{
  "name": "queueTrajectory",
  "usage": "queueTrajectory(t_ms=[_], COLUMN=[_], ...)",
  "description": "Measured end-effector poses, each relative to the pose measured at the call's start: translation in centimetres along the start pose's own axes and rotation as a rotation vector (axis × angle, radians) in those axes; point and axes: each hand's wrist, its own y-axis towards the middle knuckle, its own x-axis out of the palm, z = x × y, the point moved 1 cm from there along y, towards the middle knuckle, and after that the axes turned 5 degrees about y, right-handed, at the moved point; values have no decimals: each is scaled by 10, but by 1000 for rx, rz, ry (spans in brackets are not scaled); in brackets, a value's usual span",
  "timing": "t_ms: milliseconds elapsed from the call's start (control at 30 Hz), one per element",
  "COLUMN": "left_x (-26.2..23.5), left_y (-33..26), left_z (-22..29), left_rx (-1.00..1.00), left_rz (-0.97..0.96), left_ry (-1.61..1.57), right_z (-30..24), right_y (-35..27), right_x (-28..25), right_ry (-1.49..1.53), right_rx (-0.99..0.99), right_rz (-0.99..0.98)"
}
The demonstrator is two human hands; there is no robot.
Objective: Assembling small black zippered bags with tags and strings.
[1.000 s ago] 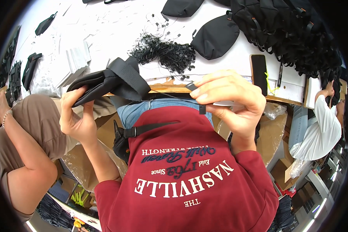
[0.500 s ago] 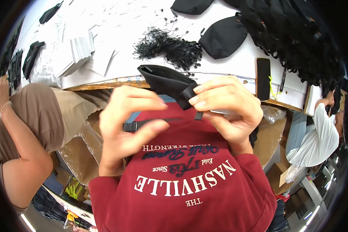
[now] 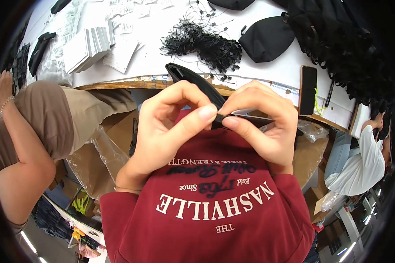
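Note:
A black fabric pouch [image 3: 204, 86] slants between my hands, in front of the table edge. My right hand [image 3: 267, 120] pinches its near end between thumb and fingers. A thin, pale, flat card [image 3: 252, 116] also rests in that hand, running from the fingertips toward the palm. Thumb and forefinger of my left hand [image 3: 169, 129] press together at the same end of the pouch, touching the right fingertips. Whatever the left fingers grip is too small and covered to name. Beyond the pouch lies a tangled heap of black tag strings [image 3: 202, 46].
On the white table [image 3: 147, 57] are a stack of white cards [image 3: 88, 49], another black pouch [image 3: 267, 38], a phone [image 3: 308, 90], a pen [image 3: 328, 94] and a large black pile [image 3: 338, 48]. Co-workers sit at left and right. Plastic-lined cardboard boxes [image 3: 94, 168] stand below.
My left hand has moved right, from open and apart to a pinch against the right fingertips. The pouch's near end is now largely covered by my fingers.

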Motion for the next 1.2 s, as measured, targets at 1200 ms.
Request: queueTrajectory(t_ms=[1200], left_x=[-16], left_y=[16], left_z=[-28], left_rx=[192], left_rz=[28], left_ry=[227], right_z=[12], right_y=[-4], right_x=[-6], right_ry=[238], right_rx=[229], right_rz=[-31])
